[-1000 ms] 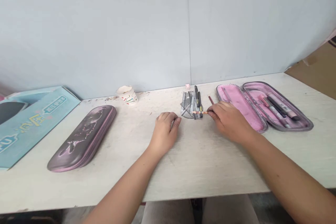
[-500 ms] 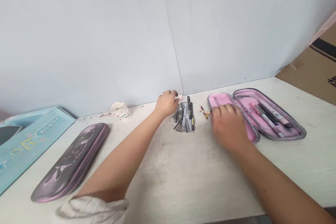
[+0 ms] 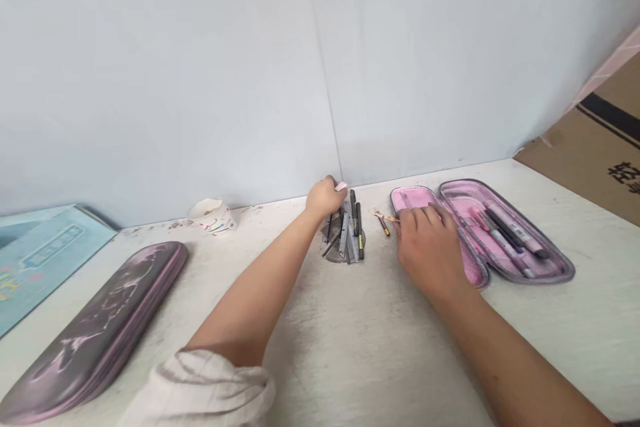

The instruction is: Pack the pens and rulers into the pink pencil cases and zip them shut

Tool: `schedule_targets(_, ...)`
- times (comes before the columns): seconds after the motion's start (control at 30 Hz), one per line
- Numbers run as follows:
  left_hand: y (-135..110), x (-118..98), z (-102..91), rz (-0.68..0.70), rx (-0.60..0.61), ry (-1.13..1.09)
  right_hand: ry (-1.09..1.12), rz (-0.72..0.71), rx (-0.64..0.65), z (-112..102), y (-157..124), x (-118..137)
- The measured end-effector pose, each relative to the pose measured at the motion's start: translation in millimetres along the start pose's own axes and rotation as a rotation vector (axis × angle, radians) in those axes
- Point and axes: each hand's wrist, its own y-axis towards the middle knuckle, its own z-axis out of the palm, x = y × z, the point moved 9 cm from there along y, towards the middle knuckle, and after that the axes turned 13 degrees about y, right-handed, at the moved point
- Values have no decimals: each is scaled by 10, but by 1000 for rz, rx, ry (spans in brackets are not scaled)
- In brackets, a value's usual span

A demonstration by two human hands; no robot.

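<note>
My left hand [image 3: 324, 199] reaches to the back of the white table [image 3: 360, 320] and is closed on a small pink eraser [image 3: 341, 185] by the wall. Just in front of it lies a pile of clear rulers, a protractor and dark pens [image 3: 346, 235]. My right hand [image 3: 430, 248] rests palm down beside an open pink pencil case [image 3: 480, 230], its fingertips pinched on a thin orange pencil [image 3: 384, 216]. A short dark red pencil [image 3: 384, 225] lies under that one. Several pens lie in the open case's right half.
A closed purple pencil case [image 3: 95, 330] lies at the left front. Behind it are a light blue box [image 3: 40, 263] and a small crumpled paper cup [image 3: 211, 215]. A cardboard box [image 3: 600, 147] stands at the far right. A pale wall backs the table.
My left hand went from the table's middle to the back wall and closed on the pink eraser. My right hand carried the orange pencil off the pile to the right, toward the open case.
</note>
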Motion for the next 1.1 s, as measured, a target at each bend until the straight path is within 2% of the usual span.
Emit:
schedule_targets(0.07,-179,-41,-79,57,69,-298,20,-15,-24,-22,1,36)
schedule_targets(0.2,-670,-120,-169,137,309,-859,94,-56,-108,-101,-21,114)
schedule_targets(0.33,-1063,-8,-233,56,385,-1119,181,-105,-174,-171,-74,196)
schedule_targets(0.57,-1394,93,-199,30,414,-1109,309,-273,-104,-123,-185,458)
schedule_targets(0.7,-1537,6,-165,137,417,-1017,340,-339,-62,-92,-246,570)
schedule_targets(0.83,-1706,-68,-197,248,333,-966,300,-341,-39,-85,-282,615)
schedule_targets(1.0,-1917,-110,-190,322,307,-888,218,-367,-74,-170,-341,701)
schedule_targets(1.1,-1984,-106,-267,370,167,-783,332,-356,-43,-201,-378,738)
